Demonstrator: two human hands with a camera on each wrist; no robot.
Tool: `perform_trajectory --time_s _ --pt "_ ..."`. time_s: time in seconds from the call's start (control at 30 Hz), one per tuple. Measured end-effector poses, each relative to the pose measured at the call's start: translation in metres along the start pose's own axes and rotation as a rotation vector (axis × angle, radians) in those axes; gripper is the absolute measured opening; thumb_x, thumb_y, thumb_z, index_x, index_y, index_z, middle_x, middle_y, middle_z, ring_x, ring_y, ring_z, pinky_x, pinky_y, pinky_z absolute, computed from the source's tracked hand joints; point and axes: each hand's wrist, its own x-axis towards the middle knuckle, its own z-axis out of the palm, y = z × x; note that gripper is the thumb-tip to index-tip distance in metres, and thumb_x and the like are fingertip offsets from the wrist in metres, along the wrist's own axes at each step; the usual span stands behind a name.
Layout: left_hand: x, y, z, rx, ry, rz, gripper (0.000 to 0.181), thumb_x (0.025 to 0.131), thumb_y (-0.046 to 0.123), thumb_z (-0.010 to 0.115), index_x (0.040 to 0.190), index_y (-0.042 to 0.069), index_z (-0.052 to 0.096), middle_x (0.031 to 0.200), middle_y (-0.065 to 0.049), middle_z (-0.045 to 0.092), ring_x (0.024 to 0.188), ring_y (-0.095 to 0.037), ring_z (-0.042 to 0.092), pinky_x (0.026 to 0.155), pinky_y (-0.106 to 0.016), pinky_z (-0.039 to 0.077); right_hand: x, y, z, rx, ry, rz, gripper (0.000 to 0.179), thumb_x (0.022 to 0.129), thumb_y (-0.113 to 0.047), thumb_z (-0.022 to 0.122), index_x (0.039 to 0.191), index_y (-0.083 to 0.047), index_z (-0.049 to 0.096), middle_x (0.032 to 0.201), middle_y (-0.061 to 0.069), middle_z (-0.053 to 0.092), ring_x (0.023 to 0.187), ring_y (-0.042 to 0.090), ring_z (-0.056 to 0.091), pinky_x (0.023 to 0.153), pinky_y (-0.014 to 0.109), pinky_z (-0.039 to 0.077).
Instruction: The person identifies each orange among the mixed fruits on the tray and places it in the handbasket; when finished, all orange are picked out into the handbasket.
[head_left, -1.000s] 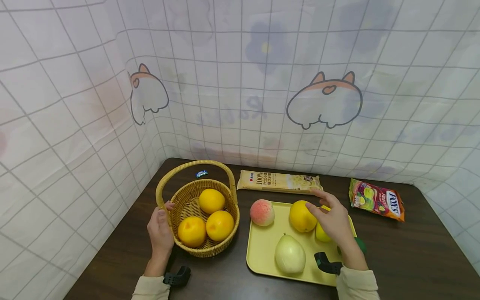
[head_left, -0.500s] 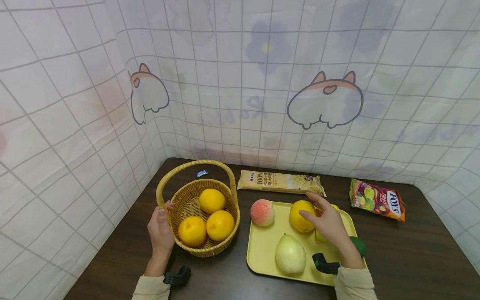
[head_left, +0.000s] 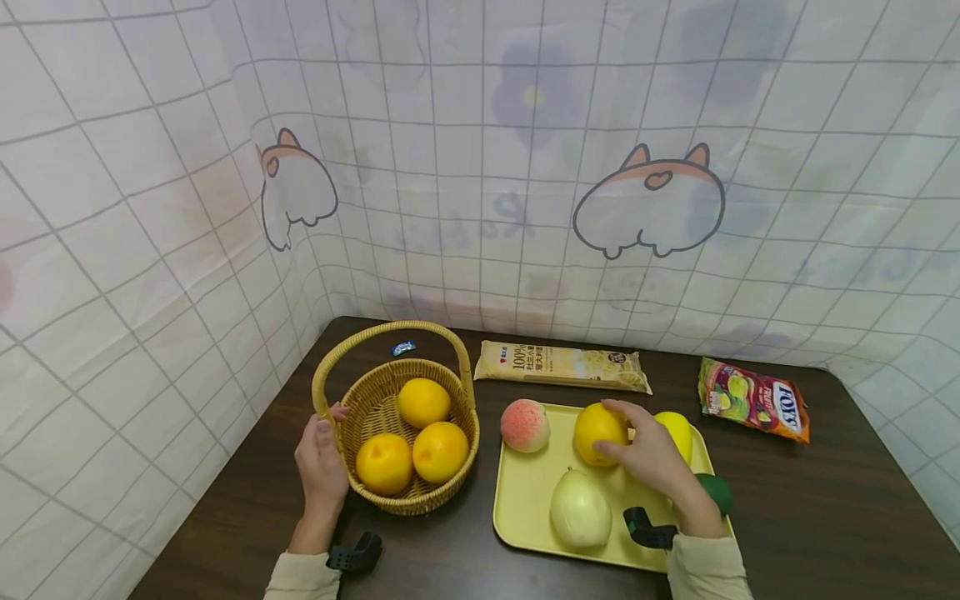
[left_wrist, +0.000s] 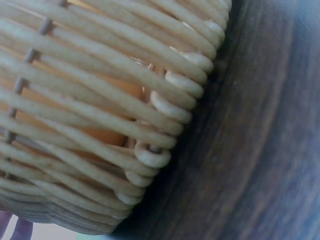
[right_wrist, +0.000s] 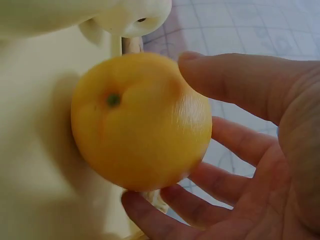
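My left hand (head_left: pixel 322 458) holds the left side of a woven wicker basket (head_left: pixel 408 503), at the foot of its arched handle. Three oranges (head_left: pixel 384 467) lie inside; the left wrist view shows only the weave and the dark table. My right hand (head_left: pixel 656 458) has thumb and fingers round another orange (right_wrist: pixel 135 120) over the yellow tray (head_left: pixel 517 521). In the right wrist view the thumb presses the fruit's upper side and the fingertips curl beneath. Also on the tray are a pink-white peach (head_left: pixel 525 425), a pale pear (head_left: pixel 581 510) and a yellow fruit (head_left: pixel 677 435), partly hidden by the hand.
A dark green fruit (head_left: pixel 716 493) shows at the tray's right edge, partly behind the right wrist. Behind the tray lies a long noodle packet (head_left: pixel 562 365). A Fox's candy bag (head_left: pixel 753 402) sits at right, a small blue wrapper (head_left: pixel 402 347) behind the basket.
My right hand has moved left and closed its thumb and fingers round the orange, which has shifted slightly left. More of the yellow fruit shows. My left hand and the basket stay put.
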Motion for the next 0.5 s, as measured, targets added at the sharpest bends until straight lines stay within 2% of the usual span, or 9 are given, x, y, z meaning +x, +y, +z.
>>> perform_trajectory --time_s 0.13,0.33,0.5 --pt "0.0 0.0004 0.0001 0.0 0.002 -0.003 0.042 0.107 0.026 0.033 0.096 -0.007 0.058 0.106 -0.023 0.066 0.116 -0.017 0.057 0.104 -0.02 0.035 0.0004 -0.0011 0.0016 0.009 -0.027 0.005 0.066 0.086 -0.02 0.075 0.141 -0.001 0.046 0.141 0.026 0.046 0.119 0.044 0.049 0.095 0.056 0.043" --pt "-0.0003 -0.0013 0.0002 -0.005 0.001 0.007 0.043 0.107 0.025 0.033 0.095 -0.008 0.058 0.106 -0.022 0.067 0.117 -0.025 0.058 0.105 -0.02 0.036 0.001 -0.001 0.0054 0.011 -0.087 0.048 0.076 0.083 -0.02 0.078 0.147 -0.004 0.039 0.143 0.027 0.042 0.116 0.04 0.051 0.092 0.055 0.044" --pt "-0.0006 -0.0026 0.0 -0.019 0.002 0.01 0.043 0.107 0.024 0.033 0.095 -0.008 0.059 0.106 -0.022 0.067 0.117 -0.02 0.058 0.104 -0.02 0.036 0.0018 -0.0007 0.0089 0.023 -0.111 0.051 0.083 0.081 -0.02 0.08 0.149 -0.004 0.035 0.143 0.027 0.042 0.113 0.038 0.053 0.091 0.054 0.045"
